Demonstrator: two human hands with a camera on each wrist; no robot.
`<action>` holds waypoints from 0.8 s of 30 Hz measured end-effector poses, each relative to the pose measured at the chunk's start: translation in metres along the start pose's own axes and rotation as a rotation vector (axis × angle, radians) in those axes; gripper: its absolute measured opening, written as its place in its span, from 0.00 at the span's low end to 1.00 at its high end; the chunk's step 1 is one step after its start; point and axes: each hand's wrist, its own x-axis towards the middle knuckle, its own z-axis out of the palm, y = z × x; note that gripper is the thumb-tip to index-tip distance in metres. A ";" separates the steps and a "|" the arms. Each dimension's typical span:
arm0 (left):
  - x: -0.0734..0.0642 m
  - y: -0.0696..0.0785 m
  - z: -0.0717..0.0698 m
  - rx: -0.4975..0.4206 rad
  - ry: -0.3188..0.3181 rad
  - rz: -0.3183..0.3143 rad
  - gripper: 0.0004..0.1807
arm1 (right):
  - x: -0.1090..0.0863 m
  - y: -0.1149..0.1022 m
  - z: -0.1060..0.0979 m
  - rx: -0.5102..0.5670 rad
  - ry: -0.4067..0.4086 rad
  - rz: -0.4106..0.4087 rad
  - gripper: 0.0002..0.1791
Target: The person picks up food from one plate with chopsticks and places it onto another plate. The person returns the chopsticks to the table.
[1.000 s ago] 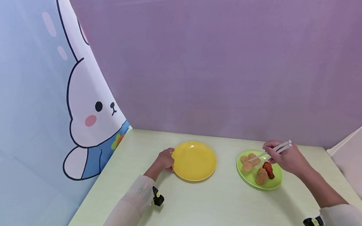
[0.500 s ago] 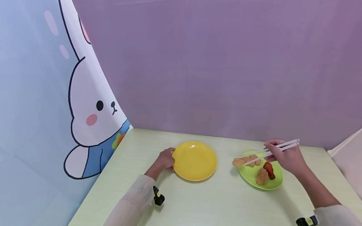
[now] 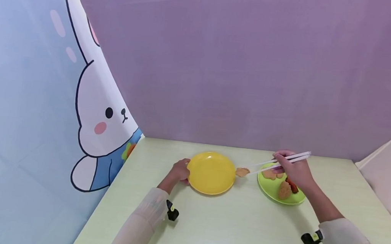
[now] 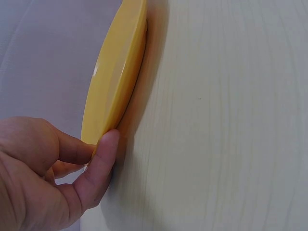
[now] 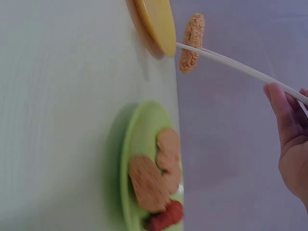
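My left hand [image 3: 179, 170] pinches the left rim of a yellow plate [image 3: 211, 173], thumb and fingers on either side of its edge in the left wrist view. A pair of white chopsticks [image 3: 298, 157] is held in my right hand [image 3: 294, 170]. Between the chopstick tips hangs a golden breaded nugget [image 5: 192, 43], above the table near the yellow plate's right rim. Under my right hand sits a green plate [image 3: 266, 192], partly covered by it. On that plate lie pale nuggets [image 3: 270, 174], a brown breaded piece [image 3: 284, 190] and a red glazed piece [image 3: 292, 185].
Both plates stand on a pale wood-grain table [image 3: 228, 224], a short gap between them. Behind it hangs a purple cloth [image 3: 240, 72]. A blue panel with a cartoon rabbit [image 3: 93, 129] borders the left side.
The chopsticks have lifted a nugget off the green plate and carried it left to near the yellow plate. My right hand moved left with them; my left hand stays on the rim.
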 end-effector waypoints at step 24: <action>-0.003 0.003 -0.001 -0.023 -0.006 -0.019 0.40 | 0.007 0.024 0.069 0.180 -0.015 0.075 0.17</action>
